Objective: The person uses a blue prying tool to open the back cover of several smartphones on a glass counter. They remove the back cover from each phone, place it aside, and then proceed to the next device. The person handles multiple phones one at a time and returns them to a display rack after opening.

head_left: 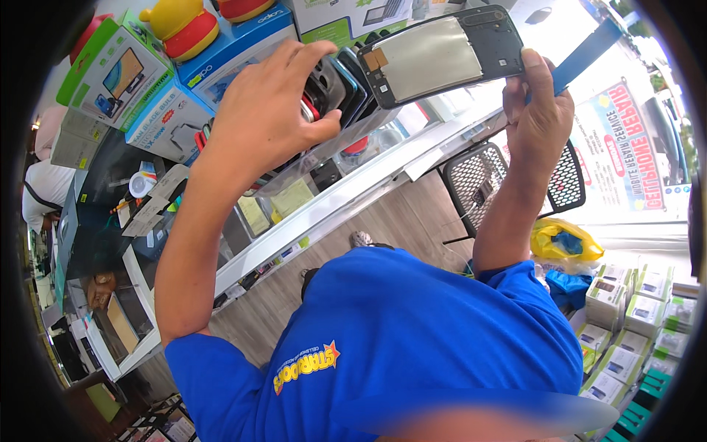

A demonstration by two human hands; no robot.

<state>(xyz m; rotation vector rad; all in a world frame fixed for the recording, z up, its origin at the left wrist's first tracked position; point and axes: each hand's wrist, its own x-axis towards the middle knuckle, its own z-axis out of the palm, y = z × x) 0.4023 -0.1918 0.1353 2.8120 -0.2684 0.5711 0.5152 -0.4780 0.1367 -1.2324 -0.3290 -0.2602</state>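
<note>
Over slim, glossy phones (350, 82), the left hand (276, 107) arches wide while the right hand (537, 107) pinches a flat, silvery-black panel (438, 62).

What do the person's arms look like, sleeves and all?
Both sleeves are short and plain blue, the left sleeve and right sleeve alike. Below them, the left forearm and right forearm are bare. The left grip and right grip wear no gloves, and no watch or bracelet shows.
</note>
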